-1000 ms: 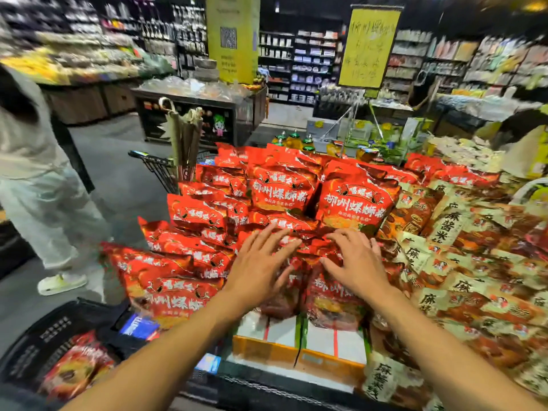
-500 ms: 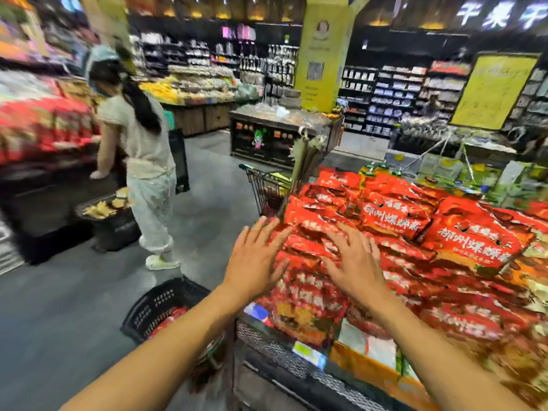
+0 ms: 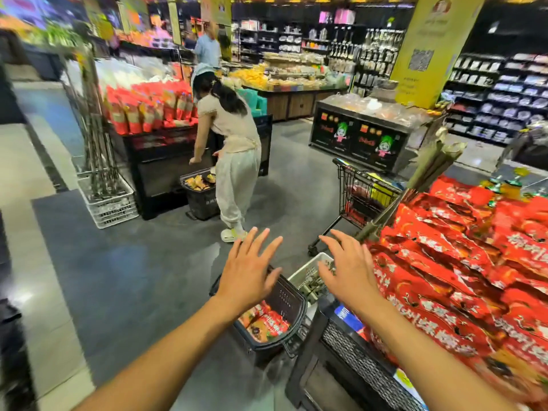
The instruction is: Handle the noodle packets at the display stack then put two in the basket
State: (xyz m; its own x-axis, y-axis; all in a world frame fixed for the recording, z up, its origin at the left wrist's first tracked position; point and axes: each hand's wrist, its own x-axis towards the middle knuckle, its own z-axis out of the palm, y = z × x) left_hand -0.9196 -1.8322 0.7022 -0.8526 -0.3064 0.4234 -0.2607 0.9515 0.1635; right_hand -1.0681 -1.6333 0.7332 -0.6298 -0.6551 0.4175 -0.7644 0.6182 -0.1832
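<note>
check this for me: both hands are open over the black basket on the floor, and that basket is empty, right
Not quite. In the head view both the left hand and the right hand are open above the black basket, but it is not empty: red snack packets lie inside it.

left hand (image 3: pixel 246 269) spread, empty | right hand (image 3: pixel 350 271) spread | over basket (image 3: pixel 292 298)
</note>
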